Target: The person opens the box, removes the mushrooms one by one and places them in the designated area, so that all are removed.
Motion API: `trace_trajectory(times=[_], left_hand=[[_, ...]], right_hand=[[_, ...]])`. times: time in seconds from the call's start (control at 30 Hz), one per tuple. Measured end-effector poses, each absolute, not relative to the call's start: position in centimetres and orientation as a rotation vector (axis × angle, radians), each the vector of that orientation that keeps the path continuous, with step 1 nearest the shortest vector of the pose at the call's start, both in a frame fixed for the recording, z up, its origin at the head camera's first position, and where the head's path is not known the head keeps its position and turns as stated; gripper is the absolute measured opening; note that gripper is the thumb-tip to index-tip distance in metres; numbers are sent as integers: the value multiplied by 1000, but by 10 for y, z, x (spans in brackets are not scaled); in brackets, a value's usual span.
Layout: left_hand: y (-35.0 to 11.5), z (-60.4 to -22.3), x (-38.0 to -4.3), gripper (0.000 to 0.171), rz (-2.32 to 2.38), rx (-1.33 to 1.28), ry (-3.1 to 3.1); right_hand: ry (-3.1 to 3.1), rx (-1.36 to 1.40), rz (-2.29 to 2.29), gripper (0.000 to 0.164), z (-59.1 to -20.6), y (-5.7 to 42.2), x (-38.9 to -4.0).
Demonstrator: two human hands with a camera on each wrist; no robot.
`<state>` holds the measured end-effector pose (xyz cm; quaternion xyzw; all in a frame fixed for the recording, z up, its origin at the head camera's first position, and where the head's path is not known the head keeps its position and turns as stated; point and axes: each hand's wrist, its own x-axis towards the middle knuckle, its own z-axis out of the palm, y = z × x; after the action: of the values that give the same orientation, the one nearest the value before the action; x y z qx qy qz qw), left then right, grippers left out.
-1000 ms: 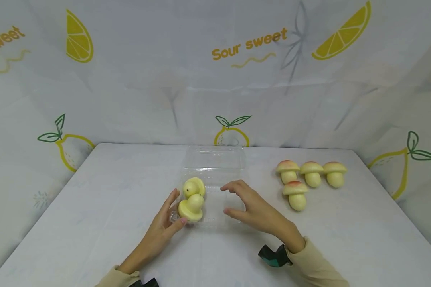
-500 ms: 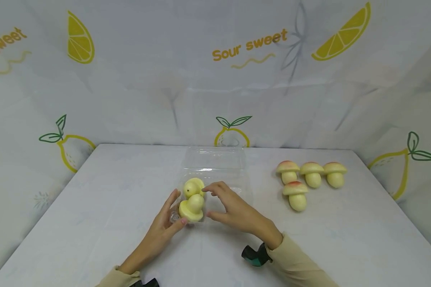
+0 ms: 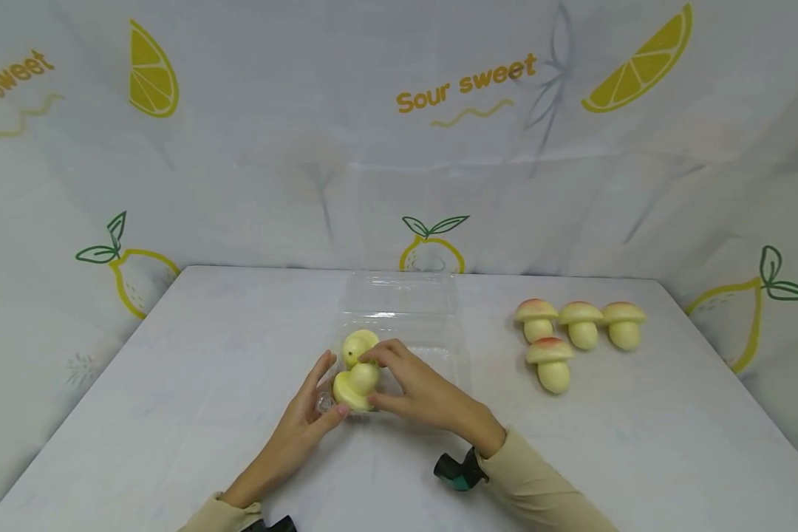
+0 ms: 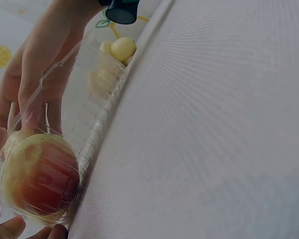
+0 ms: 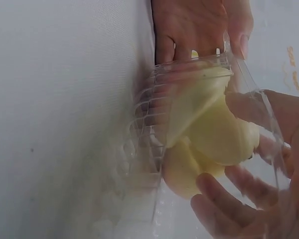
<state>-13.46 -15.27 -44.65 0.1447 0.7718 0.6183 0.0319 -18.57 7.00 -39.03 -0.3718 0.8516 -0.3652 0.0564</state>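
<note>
In the head view, an open clear plastic clamshell box [image 3: 432, 362] stands in the middle of the table. Two pale yellow toy mushrooms lie in its left half: a rear mushroom [image 3: 359, 343] and a front mushroom [image 3: 349, 391]. My right hand [image 3: 415, 388] reaches over the box, thumb and fingers around the front mushroom's stem. The right wrist view has the thumb [image 5: 249, 107] against that mushroom, with curled fingers below. My left hand [image 3: 306, 406] rests along the box's left wall, fingers fairly straight, thumb at the front corner. A reddish cap [image 4: 42, 174] shows through the plastic in the left wrist view.
Several more mushrooms with reddish caps, including a nearer mushroom [image 3: 550, 366], lie on the right of the white table [image 3: 140, 384]. The box's raised lid [image 3: 399, 292] stands toward the back. A white cloth with lemon prints [image 3: 273, 148] hangs behind.
My right hand has moved left from over the box's right half to the front mushroom and taken hold of it. The left hand has stayed at the box's left side.
</note>
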Motion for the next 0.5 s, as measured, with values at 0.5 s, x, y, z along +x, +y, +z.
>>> trace_trajectory(times=[0.5], left_hand=[[-152, -444, -134, 81, 1889, 403, 2397]], right_hand=[[2566, -1076, -1124, 38, -394, 72, -186]])
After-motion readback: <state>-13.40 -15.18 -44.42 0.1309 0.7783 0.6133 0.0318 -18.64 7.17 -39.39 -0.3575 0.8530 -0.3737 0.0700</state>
